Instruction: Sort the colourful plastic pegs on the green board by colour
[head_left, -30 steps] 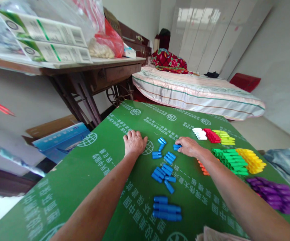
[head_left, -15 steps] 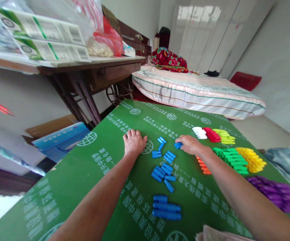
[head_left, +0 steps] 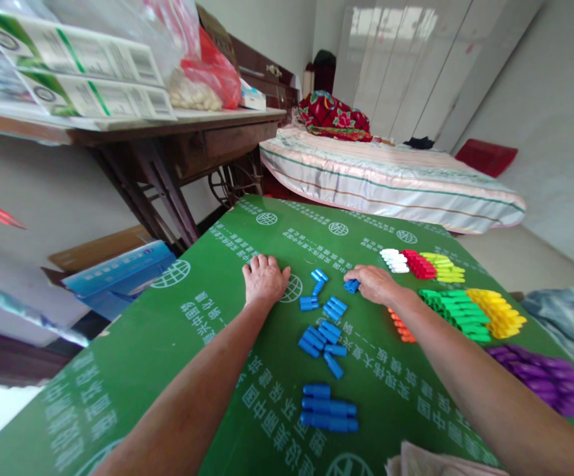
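Observation:
My left hand (head_left: 266, 281) lies flat on the green board (head_left: 207, 264), fingers spread, with nothing in it. To the right, my right hand (head_left: 373, 283) has its fingers closed on small blue plastic tubes (head_left: 351, 285) at the board's surface; the fingers partly hide them. Between and below my hands lie loose groups of similar blue tubes (head_left: 335, 307). Nearer to me, several longer blue pieces (head_left: 329, 416) rest side by side. What exactly these cap-like tubes are I cannot tell.
Sorted piles lie on the right: white (head_left: 395, 260), red (head_left: 418, 264), lime (head_left: 446, 268), green (head_left: 455, 314), yellow (head_left: 496, 313), orange (head_left: 403, 326) and purple (head_left: 545, 378). A beige cloth (head_left: 436, 461) is at the near edge. A wooden table (head_left: 207, 142) stands left, a bed (head_left: 386, 172) behind.
Almost nothing differs. My right hand stays at the blue tubes with a very slight shift, and my left hand rests in the same place. The whole view has moved a little.

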Demonstrator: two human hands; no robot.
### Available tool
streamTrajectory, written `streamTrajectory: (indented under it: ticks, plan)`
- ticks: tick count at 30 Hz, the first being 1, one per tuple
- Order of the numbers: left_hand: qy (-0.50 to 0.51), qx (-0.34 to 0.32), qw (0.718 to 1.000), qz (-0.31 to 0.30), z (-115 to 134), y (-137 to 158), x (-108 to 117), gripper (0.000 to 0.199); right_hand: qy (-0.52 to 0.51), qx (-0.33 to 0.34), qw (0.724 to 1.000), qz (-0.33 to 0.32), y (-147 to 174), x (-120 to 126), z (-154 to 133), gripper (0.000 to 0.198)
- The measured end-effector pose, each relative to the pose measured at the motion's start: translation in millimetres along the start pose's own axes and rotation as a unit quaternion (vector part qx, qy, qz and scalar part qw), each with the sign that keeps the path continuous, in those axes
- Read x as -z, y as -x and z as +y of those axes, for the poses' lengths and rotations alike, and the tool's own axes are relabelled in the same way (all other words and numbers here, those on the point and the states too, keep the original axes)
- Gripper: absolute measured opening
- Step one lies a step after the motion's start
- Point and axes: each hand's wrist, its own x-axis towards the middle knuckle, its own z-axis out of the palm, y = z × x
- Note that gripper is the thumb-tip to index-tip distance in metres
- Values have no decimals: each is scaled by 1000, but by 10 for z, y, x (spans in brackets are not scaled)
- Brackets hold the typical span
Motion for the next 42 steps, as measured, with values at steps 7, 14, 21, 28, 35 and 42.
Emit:
streamTrajectory:
  ticks: [7, 14, 21, 28, 35, 42]
  plan:
    - [1, 2, 1000, 0, 0, -8, -6, 50, 7, 7, 1000, 7, 24, -5, -13, 43]
    - [0, 2, 1000, 2, -1, -7, -10, 50, 11, 7, 1000, 6, 36, 1, -14, 39]
    - [1, 4, 1000, -2, -2, -5, -8, 51, 10, -9, 1000, -8, 17, 19, 4, 28]
    - [4, 7, 1000, -6, 2, -8, 0, 50, 9, -47, 999, -12, -24, 4, 44, 23]
    - [9, 4, 1000, -9, -3, -6, -1, 51, 5, -69, 998, -7, -45, -6, 72, 27]
    - [3, 3, 1000, -1, -2, -3, 14, 50, 10, -76, 997, -13, -74, 14, 100, 23]
